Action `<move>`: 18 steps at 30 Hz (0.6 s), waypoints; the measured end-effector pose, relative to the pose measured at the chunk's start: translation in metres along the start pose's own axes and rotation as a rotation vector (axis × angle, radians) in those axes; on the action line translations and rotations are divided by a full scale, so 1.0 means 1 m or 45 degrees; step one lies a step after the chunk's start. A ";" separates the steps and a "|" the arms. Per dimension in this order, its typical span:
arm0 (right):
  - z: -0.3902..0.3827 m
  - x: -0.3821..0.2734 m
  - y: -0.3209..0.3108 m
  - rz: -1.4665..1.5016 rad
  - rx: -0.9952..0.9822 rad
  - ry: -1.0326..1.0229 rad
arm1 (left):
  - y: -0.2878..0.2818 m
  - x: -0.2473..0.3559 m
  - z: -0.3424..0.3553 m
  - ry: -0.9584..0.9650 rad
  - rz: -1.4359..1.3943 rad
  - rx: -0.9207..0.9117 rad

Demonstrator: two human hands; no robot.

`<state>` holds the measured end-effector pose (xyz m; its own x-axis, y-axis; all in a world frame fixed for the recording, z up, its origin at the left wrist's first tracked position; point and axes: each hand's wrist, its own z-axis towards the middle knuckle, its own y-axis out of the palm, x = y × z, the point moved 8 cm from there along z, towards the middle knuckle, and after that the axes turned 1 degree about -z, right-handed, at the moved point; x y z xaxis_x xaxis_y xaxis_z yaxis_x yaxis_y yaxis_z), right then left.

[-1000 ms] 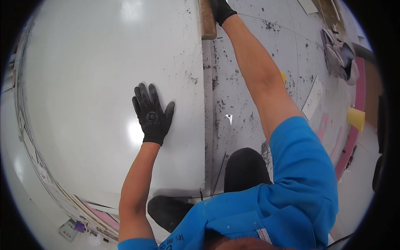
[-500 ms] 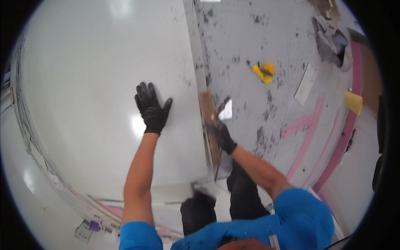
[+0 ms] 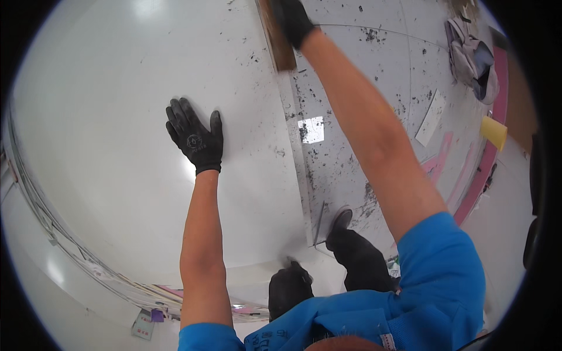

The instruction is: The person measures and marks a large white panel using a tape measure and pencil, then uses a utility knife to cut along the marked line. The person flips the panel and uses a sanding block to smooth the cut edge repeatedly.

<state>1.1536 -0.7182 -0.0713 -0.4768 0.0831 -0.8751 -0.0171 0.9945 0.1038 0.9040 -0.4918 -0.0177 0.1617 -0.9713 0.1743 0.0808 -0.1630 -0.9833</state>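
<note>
A large white panel (image 3: 117, 222) spreads out in front of me. My left hand (image 3: 196, 136), in a black glove, lies flat on it with fingers stretched. At the far upper edge of the view, my right hand (image 3: 294, 22), gloved in black too, grips a long brown wooden block (image 3: 282, 51). This block lies along the panel's right edge. The right fingers are blurred and partly cut off by the frame's top, and the block's far end is out of view.
Dark crumbs litter the grey floor (image 3: 386, 58) right of the panel. A white strip (image 3: 430, 120), pink pieces (image 3: 436, 164), a yellow sponge-like block (image 3: 493, 133) and a grey bag (image 3: 471, 61) lie further right. My dark shoe (image 3: 342, 219) stands near the panel's near right corner.
My right hand has slid the wooden block far forward along the panel's edge. My left hand has shifted slightly left and forward. My right arm now hides the yellow tool on the floor.
</note>
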 end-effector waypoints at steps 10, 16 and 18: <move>-0.340 0.160 -0.055 -0.609 0.145 0.218 | 0.001 -0.008 0.006 0.015 0.070 -0.055; -0.371 0.190 -0.064 -0.596 0.163 0.418 | 0.000 -0.008 -0.001 -0.061 0.064 -0.132; -0.248 0.141 -0.054 -0.766 0.124 0.020 | -0.003 -0.008 -0.005 -0.064 0.050 -0.132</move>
<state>0.8692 -0.7760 -0.0831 -0.4215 -0.4957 -0.7593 -0.2075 0.8679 -0.4514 0.8979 -0.4842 -0.0164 0.2123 -0.9677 0.1357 -0.0280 -0.1449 -0.9891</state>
